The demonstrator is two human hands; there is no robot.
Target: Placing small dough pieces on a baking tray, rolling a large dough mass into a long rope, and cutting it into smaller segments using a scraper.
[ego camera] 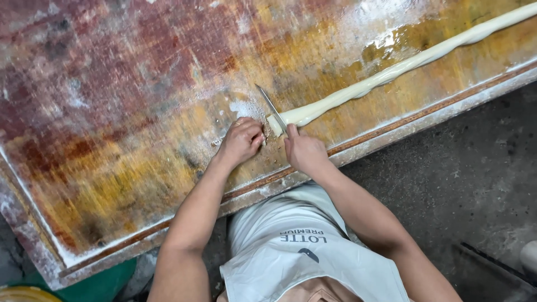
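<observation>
A long pale dough rope (pixel 391 70) is laid on the worn floured wooden table (pixel 112 112), running up-right from the right hand (pixel 305 151), which grips a thin metal knife (pixel 272 109) at the rope's near end; the left hand (pixel 241 140) is curled just beside.

I see no packages, signs or screens here. The only label-like thing is a dark printed mark (pixel 302 237) on the white apron (pixel 291 251) at the bottom centre, with what seems a small dark emblem beneath it.
</observation>
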